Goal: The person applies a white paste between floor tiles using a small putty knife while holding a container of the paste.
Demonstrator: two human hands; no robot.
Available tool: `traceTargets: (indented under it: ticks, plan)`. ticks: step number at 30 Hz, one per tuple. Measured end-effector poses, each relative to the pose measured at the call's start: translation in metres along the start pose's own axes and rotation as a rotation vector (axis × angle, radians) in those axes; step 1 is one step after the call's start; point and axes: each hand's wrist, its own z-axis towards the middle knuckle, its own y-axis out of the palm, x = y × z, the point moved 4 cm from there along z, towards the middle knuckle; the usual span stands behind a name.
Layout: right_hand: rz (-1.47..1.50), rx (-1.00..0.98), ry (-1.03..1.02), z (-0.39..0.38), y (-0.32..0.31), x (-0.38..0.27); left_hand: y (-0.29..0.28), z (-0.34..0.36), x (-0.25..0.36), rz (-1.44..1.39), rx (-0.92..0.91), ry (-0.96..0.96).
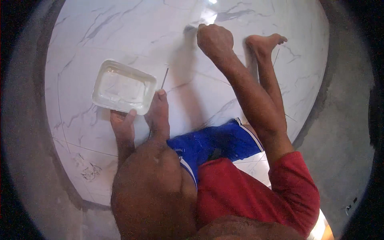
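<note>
My left hand (pixel 123 125) holds a shallow white rectangular tray (pixel 98 87) by its near edge, thumb over the rim. Inside the tray lies something pale and wet-looking that I cannot make out clearly. My right arm reaches far forward over the white marbled floor (pixel 148 36). At its end my right hand (pixel 215 40) is closed in a fist, knuckles up; whatever it may hold is hidden beneath the fingers. A dark smudge or shadow shows on the floor just left of that fist.
My left foot (pixel 159 114) rests beside the tray, with a thin dark rod (pixel 165 78) on the floor by its toes. My right foot (pixel 264 43) lies beyond the right forearm. Crumpled clear plastic (pixel 91 172) sits at the lower left. Grey walls (pixel 340 104) border the tiles.
</note>
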Motion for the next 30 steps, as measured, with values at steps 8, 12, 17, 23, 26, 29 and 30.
traceTargets:
  ticks: [8, 12, 17, 23, 26, 29, 30]
  plan:
    - [0.021, -0.132, -0.123, -0.053, 0.026, -0.047, -0.004, 0.001, 0.005, 0.011, 0.009, 0.024]
    - [0.048, -0.165, -0.203, -0.074, 0.025, -0.057, 0.001, 0.003, 0.013, -0.002, -0.017, 0.055]
    - [0.034, -0.034, -0.128, -0.014, 0.003, -0.044, -0.004, 0.008, 0.009, -0.010, -0.009, 0.059]
    - [-0.067, -0.076, -0.191, 0.014, -0.002, -0.057, -0.003, 0.010, 0.010, -0.005, -0.043, 0.073]
    - [0.043, -0.115, -0.215, -0.019, 0.013, -0.075, -0.011, 0.010, 0.006, 0.022, -0.002, 0.087]
    - [0.069, -0.178, -0.236, -0.055, 0.013, -0.095, -0.010, 0.010, 0.008, 0.027, -0.012, 0.097]
    - [0.055, -0.219, -0.277, -0.065, 0.010, -0.100, -0.009, 0.010, 0.010, 0.004, -0.011, 0.096]
